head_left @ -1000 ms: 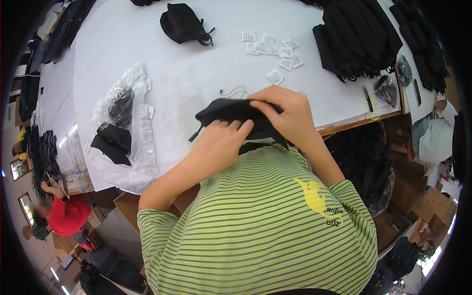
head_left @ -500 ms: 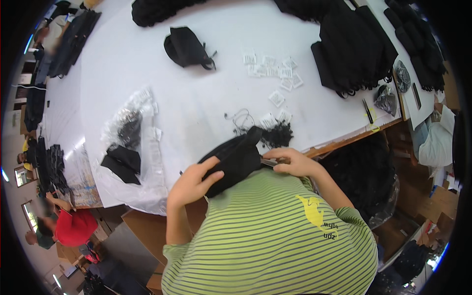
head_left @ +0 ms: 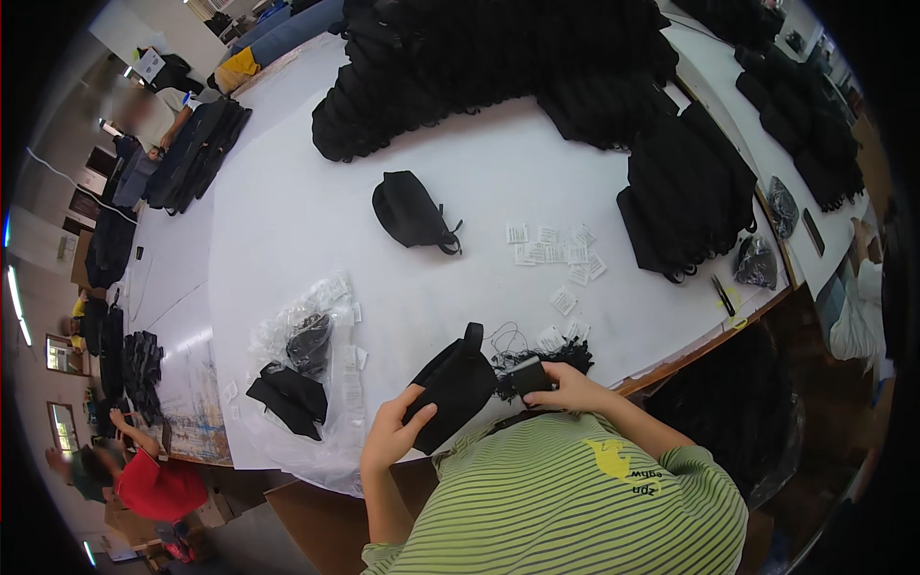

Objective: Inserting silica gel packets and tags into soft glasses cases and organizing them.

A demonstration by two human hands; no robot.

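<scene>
My left hand (head_left: 395,428) grips a black fabric pouch (head_left: 456,395) by its left side, thumb on the near face. The pouch stands tilted at the table's near edge, a loop-like tab at its top. In my right hand (head_left: 567,390) is a small dark block-shaped thing (head_left: 528,376) with a greyish top edge; its kind is unclear. A gap separates it from the pouch. Just beyond my right hand lies a tangle of black cords (head_left: 572,355). Farther off, another black pouch (head_left: 410,213) with a cord at its end lies alone on the white table (head_left: 460,287).
Small white printed labels (head_left: 548,251) lie scattered mid-table. Clear plastic bags (head_left: 335,422) with black pieces sit at left. Stacked black pouches (head_left: 685,192) line the far and right sides. Thread snips (head_left: 724,295) rest by the right edge. People (head_left: 158,474) work at left.
My right hand has drawn away from the pouch and now shows the dark block-shaped thing. The pouch stands more upright in my left hand. The view has shifted, showing more of the far table.
</scene>
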